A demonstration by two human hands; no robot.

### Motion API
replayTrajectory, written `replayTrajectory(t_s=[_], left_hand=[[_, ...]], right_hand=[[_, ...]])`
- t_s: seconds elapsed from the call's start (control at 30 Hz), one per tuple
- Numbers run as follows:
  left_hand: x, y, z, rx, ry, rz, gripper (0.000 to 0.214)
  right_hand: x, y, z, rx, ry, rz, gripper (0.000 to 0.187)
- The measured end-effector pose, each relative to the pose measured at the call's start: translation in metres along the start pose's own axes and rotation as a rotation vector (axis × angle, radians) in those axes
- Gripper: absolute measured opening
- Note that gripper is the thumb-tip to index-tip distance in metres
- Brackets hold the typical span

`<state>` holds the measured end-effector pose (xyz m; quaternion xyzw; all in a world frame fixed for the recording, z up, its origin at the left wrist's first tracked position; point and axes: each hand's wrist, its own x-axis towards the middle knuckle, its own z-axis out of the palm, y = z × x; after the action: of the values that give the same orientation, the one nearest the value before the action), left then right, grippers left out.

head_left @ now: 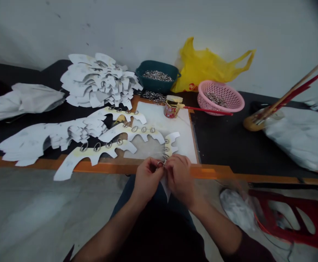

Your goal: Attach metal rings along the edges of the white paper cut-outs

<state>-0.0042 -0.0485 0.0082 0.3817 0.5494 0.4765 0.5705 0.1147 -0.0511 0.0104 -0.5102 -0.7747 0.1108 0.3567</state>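
At the table's front edge, my left hand point(147, 180) is closed, its thumb and forefinger pinching a small metal ring point(160, 165). Right beside it, my right hand point(180, 176) grips a curved white cut piece point(173, 139) with square tabs. Several metal rings sit along that piece, and its lower end hangs below the table edge. The fingers hide where ring and piece meet. To the left lie three similar white pieces: a near one point(79, 155), a middle one point(131, 131) and a far one point(139, 117), each with rings along a yellowish glue-like band.
Behind stand a green basket point(141, 77) of metal rings, a pink basket point(236, 103) with more, and a small tub point(171, 109) with a red-handled brush point(208, 110). White pieces are stacked point(82, 78) at left. A yellow bag point(202, 63) leans on the wall; a red stool point(290, 214) is below right.
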Motion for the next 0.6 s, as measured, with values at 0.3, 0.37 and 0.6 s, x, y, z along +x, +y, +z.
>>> replayTrajectory(t_s=[0.3,0.37,0.6], left_hand=[[0.0,0.008,0.002,0.126,0.0,0.086,0.01],[-0.001,0.009,0.002,0.153,0.003,0.1,0.01],[-0.003,0.012,-0.001,0.128,-0.026,0.089,0.008]], right_hand=[[0.008,0.0,-0.005,0.086,0.014,0.114,0.017],[0.009,-0.001,-0.006,0.088,0.009,0.106,0.017],[0.011,-0.002,-0.008,0.073,-0.036,0.134,0.013]])
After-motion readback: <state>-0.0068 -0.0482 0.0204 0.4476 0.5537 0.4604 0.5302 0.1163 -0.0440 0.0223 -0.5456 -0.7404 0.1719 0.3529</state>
